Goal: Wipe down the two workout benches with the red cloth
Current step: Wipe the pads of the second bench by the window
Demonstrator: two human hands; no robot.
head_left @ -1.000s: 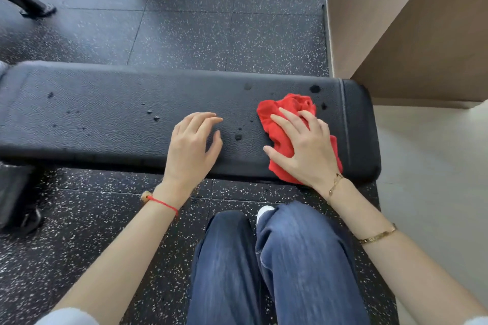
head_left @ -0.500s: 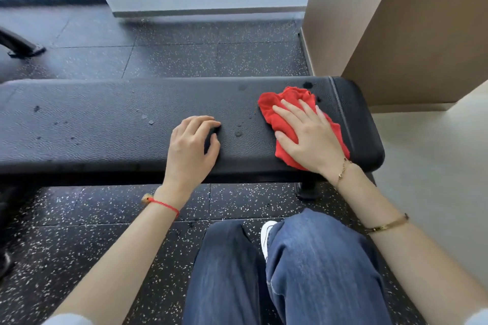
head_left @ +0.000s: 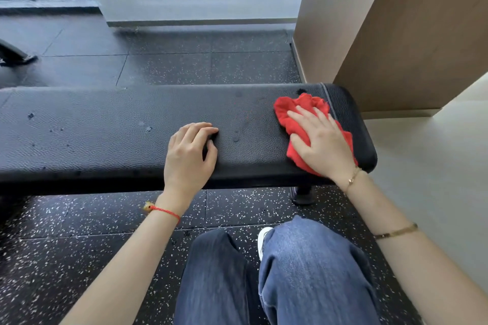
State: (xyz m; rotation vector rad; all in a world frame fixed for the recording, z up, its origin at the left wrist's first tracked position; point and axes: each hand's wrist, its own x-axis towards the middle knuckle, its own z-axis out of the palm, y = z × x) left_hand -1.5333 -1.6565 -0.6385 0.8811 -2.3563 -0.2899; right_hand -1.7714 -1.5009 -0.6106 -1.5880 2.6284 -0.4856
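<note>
A long black padded workout bench (head_left: 105, 134) runs across the view in front of me. Small wet spots dot its surface on the left and near the middle. A crumpled red cloth (head_left: 293, 111) lies on the bench's right end. My right hand (head_left: 322, 145) presses flat on the cloth, fingers spread, holding it against the pad. My left hand (head_left: 188, 155) rests on the bench's middle with its fingers curled under, holding nothing. A second bench is not in view.
A tan wall corner (head_left: 396, 34) stands just behind the bench's right end. Speckled black rubber floor (head_left: 184, 66) lies behind and below the bench. A black equipment foot (head_left: 15, 55) shows at far left. My knees in jeans (head_left: 303, 272) are at the bottom.
My right hand has slid the red cloth rightward toward the bench's end. My left hand's fingers have curled in. The view has tilted up.
</note>
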